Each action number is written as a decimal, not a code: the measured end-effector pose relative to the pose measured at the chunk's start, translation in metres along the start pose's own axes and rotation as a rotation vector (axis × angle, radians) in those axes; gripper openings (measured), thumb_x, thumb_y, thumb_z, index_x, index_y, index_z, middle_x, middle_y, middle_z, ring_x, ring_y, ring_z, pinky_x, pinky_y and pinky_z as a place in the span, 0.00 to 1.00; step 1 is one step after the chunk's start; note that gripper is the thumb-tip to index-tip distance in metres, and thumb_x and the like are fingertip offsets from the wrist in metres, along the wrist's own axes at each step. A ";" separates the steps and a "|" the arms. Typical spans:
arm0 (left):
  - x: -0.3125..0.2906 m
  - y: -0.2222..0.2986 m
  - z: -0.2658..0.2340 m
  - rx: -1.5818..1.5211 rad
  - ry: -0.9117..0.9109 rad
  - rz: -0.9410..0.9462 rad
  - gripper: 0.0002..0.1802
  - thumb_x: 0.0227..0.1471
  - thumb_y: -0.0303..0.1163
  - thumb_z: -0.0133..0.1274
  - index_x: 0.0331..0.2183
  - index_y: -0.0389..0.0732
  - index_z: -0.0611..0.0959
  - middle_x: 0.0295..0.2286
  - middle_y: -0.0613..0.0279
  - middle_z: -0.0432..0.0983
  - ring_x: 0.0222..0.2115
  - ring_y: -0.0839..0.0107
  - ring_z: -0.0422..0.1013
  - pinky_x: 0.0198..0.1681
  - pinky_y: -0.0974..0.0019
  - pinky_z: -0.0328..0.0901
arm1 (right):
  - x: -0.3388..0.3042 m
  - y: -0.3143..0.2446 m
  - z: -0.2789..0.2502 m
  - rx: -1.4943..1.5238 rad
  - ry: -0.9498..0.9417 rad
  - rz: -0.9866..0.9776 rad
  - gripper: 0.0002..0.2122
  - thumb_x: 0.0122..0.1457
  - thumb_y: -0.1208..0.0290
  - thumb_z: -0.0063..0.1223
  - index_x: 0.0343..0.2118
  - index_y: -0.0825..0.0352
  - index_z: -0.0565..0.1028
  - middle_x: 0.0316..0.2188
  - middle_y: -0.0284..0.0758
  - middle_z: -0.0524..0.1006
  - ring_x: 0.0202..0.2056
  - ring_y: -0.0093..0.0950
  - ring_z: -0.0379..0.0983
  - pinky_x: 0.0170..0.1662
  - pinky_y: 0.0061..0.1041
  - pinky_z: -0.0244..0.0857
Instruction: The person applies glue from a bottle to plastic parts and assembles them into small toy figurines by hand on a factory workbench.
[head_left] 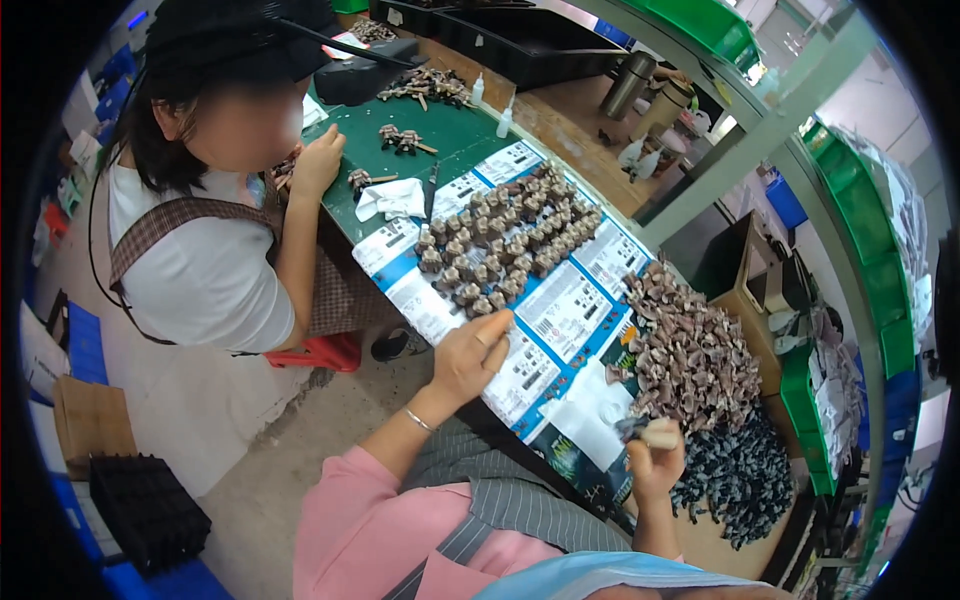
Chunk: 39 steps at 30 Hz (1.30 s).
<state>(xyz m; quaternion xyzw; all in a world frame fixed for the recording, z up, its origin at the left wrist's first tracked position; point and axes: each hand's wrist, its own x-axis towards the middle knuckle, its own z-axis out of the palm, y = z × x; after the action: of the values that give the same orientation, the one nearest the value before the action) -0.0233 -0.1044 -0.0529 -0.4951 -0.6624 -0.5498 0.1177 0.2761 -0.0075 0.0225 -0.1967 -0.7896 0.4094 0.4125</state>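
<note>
My left hand (472,358) is at the near edge of the rows of small brown figures (510,235), its fingers curled together. Whatever its fingertips may hold is hidden. My right hand (655,465) pinches a small dark grey piece (630,427) above a white paper sheet (590,410). Something beige covers a fingertip of that hand. Beside it lie a heap of brownish pieces (690,350) and a heap of dark blue-grey pieces (740,480). The figures stand close together on printed blue-and-white sheets (560,310) spread over the table.
A co-worker (210,220) sits at the left by the green tabletop (370,150), hands near small parts. A white cloth (392,199) and dropper bottles (504,122) lie or stand there. A metal post (755,150) and green bins (825,400) border the right side.
</note>
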 end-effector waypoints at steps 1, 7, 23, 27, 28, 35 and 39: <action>-0.004 -0.001 -0.001 -0.005 0.011 -0.004 0.21 0.48 0.26 0.60 0.47 0.41 0.80 0.38 0.54 0.80 0.33 0.57 0.78 0.32 0.60 0.70 | -0.009 0.017 -0.002 0.095 0.151 0.008 0.10 0.52 0.83 0.57 0.37 0.66 0.71 0.35 0.36 0.72 0.34 0.25 0.69 0.36 0.25 0.64; 0.001 0.002 0.007 0.031 -0.101 0.007 0.21 0.48 0.23 0.59 0.47 0.37 0.79 0.38 0.48 0.80 0.33 0.56 0.78 0.37 0.61 0.72 | -0.008 0.074 -0.024 0.230 0.494 0.314 0.09 0.60 0.79 0.52 0.44 0.68 0.70 0.38 0.31 0.73 0.34 0.22 0.72 0.40 0.23 0.68; -0.001 0.055 0.040 -0.837 -0.473 -0.656 0.27 0.57 0.19 0.52 0.58 0.36 0.70 0.47 0.62 0.73 0.44 0.78 0.69 0.48 0.73 0.65 | -0.005 0.040 -0.017 -0.385 0.105 0.033 0.11 0.49 0.79 0.64 0.37 0.67 0.78 0.32 0.37 0.73 0.30 0.34 0.74 0.31 0.27 0.68; -0.007 0.059 0.055 -0.804 -0.657 -0.483 0.26 0.56 0.21 0.54 0.57 0.36 0.72 0.46 0.62 0.75 0.43 0.76 0.71 0.48 0.72 0.66 | -0.004 0.046 -0.007 -0.583 0.052 -0.063 0.11 0.47 0.75 0.65 0.36 0.66 0.79 0.30 0.35 0.73 0.29 0.33 0.72 0.30 0.29 0.65; -0.008 0.058 0.057 -0.712 -0.686 -0.422 0.25 0.55 0.22 0.55 0.56 0.36 0.73 0.45 0.59 0.77 0.42 0.75 0.72 0.46 0.71 0.67 | -0.003 0.045 -0.005 -0.585 0.046 -0.053 0.11 0.47 0.75 0.65 0.36 0.66 0.79 0.30 0.35 0.73 0.29 0.33 0.72 0.30 0.29 0.65; -0.001 0.060 0.051 -0.571 -0.692 -0.359 0.25 0.55 0.22 0.55 0.55 0.36 0.74 0.45 0.59 0.77 0.42 0.75 0.73 0.47 0.71 0.67 | 0.017 0.025 -0.002 -0.738 -0.165 -0.144 0.13 0.45 0.77 0.58 0.37 0.64 0.79 0.31 0.32 0.73 0.29 0.31 0.72 0.31 0.28 0.63; -0.002 0.061 0.056 -0.621 -0.616 -0.302 0.23 0.51 0.21 0.57 0.52 0.36 0.77 0.41 0.55 0.79 0.39 0.71 0.76 0.40 0.72 0.70 | 0.017 0.022 -0.007 -0.781 -0.210 -0.116 0.13 0.45 0.79 0.57 0.37 0.64 0.79 0.31 0.33 0.74 0.30 0.31 0.73 0.31 0.28 0.64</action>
<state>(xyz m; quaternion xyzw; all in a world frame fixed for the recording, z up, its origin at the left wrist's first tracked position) 0.0473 -0.0636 -0.0378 -0.5452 -0.5351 -0.5605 -0.3197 0.2710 0.0200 0.0155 -0.2509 -0.9334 0.0726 0.2461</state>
